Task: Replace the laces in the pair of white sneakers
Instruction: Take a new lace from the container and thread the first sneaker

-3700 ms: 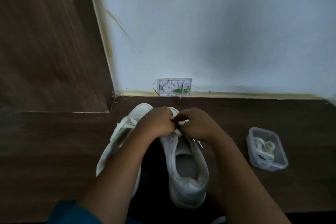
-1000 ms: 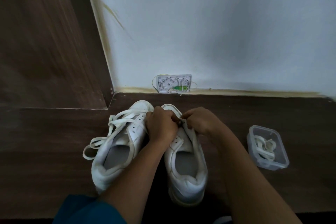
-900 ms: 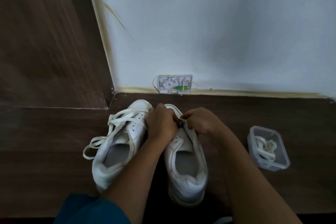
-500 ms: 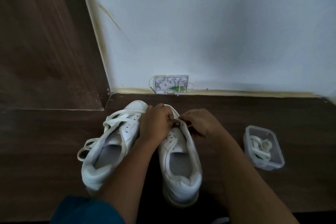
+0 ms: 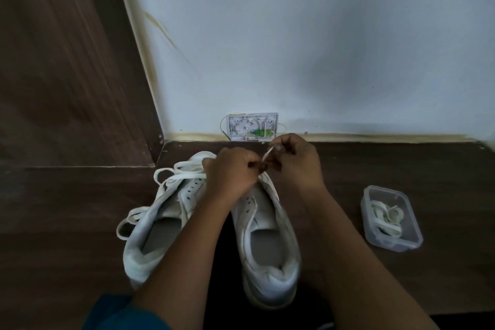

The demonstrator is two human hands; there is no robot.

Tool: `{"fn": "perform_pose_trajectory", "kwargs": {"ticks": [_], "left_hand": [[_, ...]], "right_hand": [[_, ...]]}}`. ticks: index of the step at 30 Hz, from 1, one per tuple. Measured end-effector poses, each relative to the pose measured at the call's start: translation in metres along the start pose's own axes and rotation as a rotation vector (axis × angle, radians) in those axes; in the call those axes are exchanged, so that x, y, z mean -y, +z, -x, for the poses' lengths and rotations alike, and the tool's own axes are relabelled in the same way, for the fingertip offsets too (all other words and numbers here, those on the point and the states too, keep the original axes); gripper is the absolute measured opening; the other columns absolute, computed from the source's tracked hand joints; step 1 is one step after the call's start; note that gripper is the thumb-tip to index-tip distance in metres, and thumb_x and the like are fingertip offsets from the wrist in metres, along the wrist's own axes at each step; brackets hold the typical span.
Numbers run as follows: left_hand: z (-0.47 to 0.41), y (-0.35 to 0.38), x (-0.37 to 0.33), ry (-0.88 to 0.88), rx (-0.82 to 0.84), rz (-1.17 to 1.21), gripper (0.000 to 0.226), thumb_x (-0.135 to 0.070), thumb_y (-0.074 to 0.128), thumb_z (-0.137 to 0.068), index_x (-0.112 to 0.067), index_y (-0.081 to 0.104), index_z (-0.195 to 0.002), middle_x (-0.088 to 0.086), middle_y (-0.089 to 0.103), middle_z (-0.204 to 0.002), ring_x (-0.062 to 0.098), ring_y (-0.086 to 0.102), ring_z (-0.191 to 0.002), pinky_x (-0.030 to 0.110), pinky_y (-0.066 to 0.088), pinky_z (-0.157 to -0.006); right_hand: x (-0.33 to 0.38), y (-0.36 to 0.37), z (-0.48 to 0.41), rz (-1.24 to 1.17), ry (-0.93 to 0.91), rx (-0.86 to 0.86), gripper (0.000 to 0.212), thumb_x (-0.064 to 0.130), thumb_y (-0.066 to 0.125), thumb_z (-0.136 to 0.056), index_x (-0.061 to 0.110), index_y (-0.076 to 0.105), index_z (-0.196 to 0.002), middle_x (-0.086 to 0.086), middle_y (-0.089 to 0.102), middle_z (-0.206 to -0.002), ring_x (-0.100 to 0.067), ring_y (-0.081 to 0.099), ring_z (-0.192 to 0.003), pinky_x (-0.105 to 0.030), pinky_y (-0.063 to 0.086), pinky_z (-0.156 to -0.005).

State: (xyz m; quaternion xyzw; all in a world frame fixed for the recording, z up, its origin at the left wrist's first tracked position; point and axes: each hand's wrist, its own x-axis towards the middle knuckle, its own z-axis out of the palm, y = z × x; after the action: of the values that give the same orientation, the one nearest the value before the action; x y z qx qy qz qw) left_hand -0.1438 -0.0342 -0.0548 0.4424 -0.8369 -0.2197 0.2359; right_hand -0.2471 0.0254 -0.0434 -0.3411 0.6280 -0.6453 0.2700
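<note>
Two white sneakers stand side by side on a dark wood surface, toes toward the wall. The left sneaker [image 5: 160, 225] carries a loose white lace [image 5: 171, 173] looped over its front. The right sneaker [image 5: 267, 244] shows open eyelets along its tongue. My left hand [image 5: 231, 173] is curled over the right sneaker's toe end, gripping it. My right hand [image 5: 294, 161] pinches a thin white lace end [image 5: 268, 152] that runs up from the shoe between both hands. The eyelets under my hands are hidden.
A clear plastic box [image 5: 391, 218] with coiled white laces sits to the right of the shoes. A small white wall fitting [image 5: 253, 129] sits at the base of the white wall behind. A wooden panel [image 5: 61, 61] rises at the left.
My right hand has lifted up and away from the shoe, drawing the lace end out. The left hand stays on the toe of the right sneaker.
</note>
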Motion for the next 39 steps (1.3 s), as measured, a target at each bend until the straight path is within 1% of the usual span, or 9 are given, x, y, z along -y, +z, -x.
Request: {"fn": "perform_pose_trajectory", "kwargs": {"ticks": [3,6,10,14,19,24,33,37,39], "left_hand": [[0.0,-0.01,-0.012,-0.069,-0.112,0.689,0.028,-0.007,0.062,-0.087,-0.015,0.064,-0.061,-0.004,0.063,-0.058,0.006,0.051,-0.053,0.025,0.042,-0.061],[0.0,-0.026,-0.027,-0.067,-0.112,0.947,0.022,-0.001,0.057,-0.09,-0.006,0.066,-0.071,-0.007,0.064,-0.055,0.003,0.046,-0.043,0.013,0.037,-0.045],[-0.001,-0.021,-0.012,-0.059,0.05,0.61,0.018,0.001,0.058,-0.086,-0.007,0.067,-0.099,-0.001,0.064,-0.071,0.007,0.055,-0.056,0.02,0.042,-0.053],[-0.003,-0.004,0.007,0.107,0.219,0.134,0.013,-0.016,0.065,-0.078,-0.007,0.072,-0.084,0.011,0.071,-0.079,0.025,0.067,-0.078,0.035,0.051,-0.072],[-0.001,-0.018,-0.015,-0.093,0.01,0.791,0.016,0.0,0.058,-0.088,-0.003,0.068,-0.076,-0.004,0.06,-0.051,0.005,0.054,-0.046,0.016,0.041,-0.047],[0.002,-0.029,-0.024,-0.067,-0.011,1.037,0.021,0.002,0.052,-0.092,-0.001,0.064,-0.075,-0.003,0.063,-0.061,0.007,0.056,-0.052,0.016,0.045,-0.051],[0.006,-0.017,0.002,-0.019,0.319,0.383,0.025,0.003,0.06,-0.08,-0.018,0.073,-0.081,0.005,0.07,-0.072,0.017,0.063,-0.065,0.027,0.047,-0.067],[0.002,-0.017,-0.008,-0.12,0.118,0.682,0.032,0.002,0.053,-0.091,-0.015,0.063,-0.066,-0.004,0.059,-0.051,0.003,0.051,-0.041,0.014,0.038,-0.044],[0.001,-0.024,-0.013,-0.12,0.071,0.929,0.029,0.001,0.049,-0.094,-0.009,0.063,-0.071,-0.005,0.059,-0.05,0.004,0.051,-0.044,0.013,0.039,-0.045]], "right_hand": [[0.005,-0.013,0.003,0.208,-0.03,0.15,0.02,-0.004,0.058,-0.085,0.015,0.063,-0.083,0.002,0.06,-0.069,-0.008,0.054,-0.059,-0.022,0.046,-0.055],[-0.002,-0.015,0.008,0.537,-0.014,0.358,0.015,0.004,0.067,-0.082,0.016,0.066,-0.073,0.002,0.06,-0.062,-0.009,0.054,-0.054,-0.026,0.047,-0.058],[-0.003,-0.009,0.007,0.389,-0.055,0.105,0.033,-0.003,0.059,-0.084,0.018,0.058,-0.059,0.001,0.056,-0.055,-0.001,0.049,-0.045,-0.017,0.043,-0.05],[0.02,-0.003,0.008,-0.217,-0.076,0.01,0.014,-0.004,0.055,-0.089,-0.005,0.056,-0.075,-0.014,0.051,-0.063,-0.013,0.048,-0.056,-0.019,0.044,-0.049],[-0.006,-0.014,-0.004,0.212,-0.027,0.161,0.016,0.013,0.065,-0.067,0.01,0.065,-0.083,-0.006,0.067,-0.077,-0.018,0.061,-0.071,-0.027,0.048,-0.064],[-0.02,-0.01,0.001,0.712,-0.098,0.31,0.02,0.018,0.067,-0.084,0.012,0.064,-0.066,0.002,0.056,-0.059,-0.008,0.052,-0.057,-0.019,0.041,-0.057],[0.011,0.0,0.005,-0.115,-0.036,-0.02,0.021,0.007,0.057,-0.091,0.003,0.06,-0.071,-0.018,0.062,-0.065,-0.023,0.062,-0.059,-0.037,0.055,-0.059],[0.015,-0.011,0.008,-0.145,0.005,0.128,0.006,-0.002,0.064,-0.084,0.004,0.065,-0.08,-0.008,0.067,-0.07,-0.014,0.062,-0.062,-0.027,0.053,-0.059],[0.003,-0.016,0.007,0.257,-0.061,0.309,0.008,0.0,0.067,-0.08,0.007,0.07,-0.08,0.0,0.067,-0.072,-0.008,0.058,-0.066,-0.025,0.046,-0.063]]}}
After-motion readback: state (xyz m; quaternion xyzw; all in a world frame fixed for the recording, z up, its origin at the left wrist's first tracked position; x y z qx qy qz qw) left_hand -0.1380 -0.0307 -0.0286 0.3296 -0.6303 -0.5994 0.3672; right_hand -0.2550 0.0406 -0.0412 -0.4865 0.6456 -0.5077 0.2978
